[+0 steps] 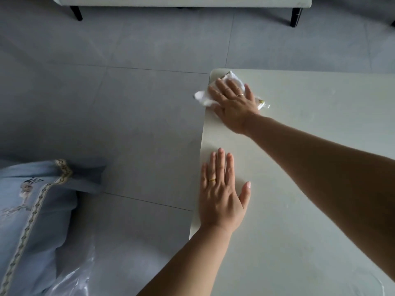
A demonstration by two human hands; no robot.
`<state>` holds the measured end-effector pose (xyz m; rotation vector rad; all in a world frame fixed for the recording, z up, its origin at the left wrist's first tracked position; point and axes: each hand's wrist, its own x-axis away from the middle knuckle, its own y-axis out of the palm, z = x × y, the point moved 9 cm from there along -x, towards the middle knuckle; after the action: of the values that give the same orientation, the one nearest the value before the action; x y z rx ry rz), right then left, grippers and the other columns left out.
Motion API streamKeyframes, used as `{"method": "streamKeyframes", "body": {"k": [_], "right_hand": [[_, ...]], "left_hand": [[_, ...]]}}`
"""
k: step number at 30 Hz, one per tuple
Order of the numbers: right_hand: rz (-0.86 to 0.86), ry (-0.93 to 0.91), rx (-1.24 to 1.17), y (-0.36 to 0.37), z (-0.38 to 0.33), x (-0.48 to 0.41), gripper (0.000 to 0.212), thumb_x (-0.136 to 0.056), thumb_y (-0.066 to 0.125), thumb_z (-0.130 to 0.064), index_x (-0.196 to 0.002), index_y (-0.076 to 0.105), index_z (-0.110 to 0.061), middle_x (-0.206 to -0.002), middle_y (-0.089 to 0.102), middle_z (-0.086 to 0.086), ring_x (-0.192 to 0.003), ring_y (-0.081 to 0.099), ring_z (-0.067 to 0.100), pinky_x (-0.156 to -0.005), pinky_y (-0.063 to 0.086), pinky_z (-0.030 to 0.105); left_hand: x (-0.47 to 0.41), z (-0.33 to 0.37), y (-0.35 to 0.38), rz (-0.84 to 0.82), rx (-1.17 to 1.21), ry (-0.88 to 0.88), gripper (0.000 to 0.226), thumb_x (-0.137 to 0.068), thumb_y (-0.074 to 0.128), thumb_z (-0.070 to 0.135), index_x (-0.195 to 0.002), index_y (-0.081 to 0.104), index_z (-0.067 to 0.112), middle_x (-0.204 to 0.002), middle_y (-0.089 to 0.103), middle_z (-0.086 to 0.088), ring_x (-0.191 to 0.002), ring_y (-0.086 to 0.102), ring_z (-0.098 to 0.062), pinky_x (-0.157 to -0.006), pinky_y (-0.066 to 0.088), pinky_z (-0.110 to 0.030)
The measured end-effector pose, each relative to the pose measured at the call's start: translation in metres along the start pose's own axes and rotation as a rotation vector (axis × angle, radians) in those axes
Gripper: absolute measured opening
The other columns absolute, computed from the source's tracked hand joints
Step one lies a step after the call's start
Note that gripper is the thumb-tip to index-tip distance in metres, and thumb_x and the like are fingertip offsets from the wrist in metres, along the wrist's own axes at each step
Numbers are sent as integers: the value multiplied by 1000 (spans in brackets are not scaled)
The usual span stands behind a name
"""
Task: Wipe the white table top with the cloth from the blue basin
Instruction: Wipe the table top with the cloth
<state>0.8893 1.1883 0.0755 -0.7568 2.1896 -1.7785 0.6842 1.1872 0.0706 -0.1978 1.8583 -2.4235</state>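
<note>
The white table top (310,159) fills the right half of the head view, its left edge running down the middle. A crumpled white cloth (204,98) lies at the table's far left corner, part of it hanging over the edge. My right hand (234,103) presses flat on the cloth, fingers spread over it. My left hand (222,193) rests flat and empty on the table near the left edge, fingers together, thumb out. The blue basin is not in view.
Grey tiled floor (106,92) lies left of and beyond the table. A light blue embroidered cushion (32,210) and clear plastic sheeting (74,278) sit at the lower left. A white bench with black legs (296,16) stands at the far side.
</note>
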Motion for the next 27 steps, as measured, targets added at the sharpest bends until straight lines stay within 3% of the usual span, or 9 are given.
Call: {"method": "streamKeyframes", "body": {"k": [5,7,9,12,15,17,22,25,27], "right_hand": [[87,458,-86,-30,124,3,53,-97,23,-39,-149,13,-33,-160,1,-3,-146,-4,18,-116,-5,51],[79,609,-112,-27,133,10,53,-97,20,-39,-149,11,-32,-160,-2,-2,-146,-7,21,-115,-8,52],[80,563,-127,-19,100,9,54,-97,22,-38,-150,11,-33,-160,-2,-3,-146,-7,24,-115,-10,52],[74,224,-87,-2,25,8,52,-98,24,-41,-148,12,-36,-159,0,-6,-146,-5,24,-113,-9,50],[29,68,-42,-4,29,15,50,-99,23,-42,-148,13,-39,-159,2,-7,-146,-3,19,-115,-5,49],[56,130,-54,-16,76,26,50,-99,26,-38,-148,16,-39,-159,3,-7,-146,-2,17,-115,-2,48],[138,600,-126,-37,201,76,51,-96,21,-42,-147,17,-36,-160,2,-5,-146,-2,17,-115,-1,50],[77,693,-193,-25,172,65,54,-97,24,-39,-149,11,-35,-159,-3,-5,-146,-8,23,-114,-7,53],[67,523,-186,-12,117,49,55,-96,26,-38,-149,10,-37,-159,-4,-6,-146,-9,25,-113,-9,52]], "left_hand": [[0,-2,0,-11,-14,3,71,-91,34,50,-149,24,10,-158,16,-10,-145,14,-26,-115,23,-47],[-1,-2,0,-11,-25,-2,71,-91,34,50,-149,24,10,-157,16,-10,-145,14,-27,-115,22,-47],[-1,-2,-1,-14,-31,-8,71,-91,34,49,-149,23,10,-157,16,-11,-145,14,-27,-116,22,-47],[-1,-1,-1,-19,-26,-10,71,-91,33,49,-149,22,10,-158,14,-11,-146,12,-26,-116,21,-47],[-1,-2,0,-34,-33,-10,71,-91,31,50,-150,20,11,-158,12,-10,-146,10,-26,-117,19,-46],[-1,-2,0,-31,-35,-9,71,-91,30,50,-149,21,10,-158,13,-10,-146,12,-26,-117,19,-46],[-1,-1,0,-29,-42,-7,71,-91,28,50,-149,21,10,-158,13,-10,-146,12,-27,-117,18,-46],[0,-1,0,-32,-63,-16,72,-91,27,50,-149,21,9,-158,15,-11,-145,14,-28,-117,19,-46],[-1,0,-1,-29,-76,-15,72,-90,28,50,-149,22,9,-157,16,-11,-145,14,-27,-117,18,-45]]}}
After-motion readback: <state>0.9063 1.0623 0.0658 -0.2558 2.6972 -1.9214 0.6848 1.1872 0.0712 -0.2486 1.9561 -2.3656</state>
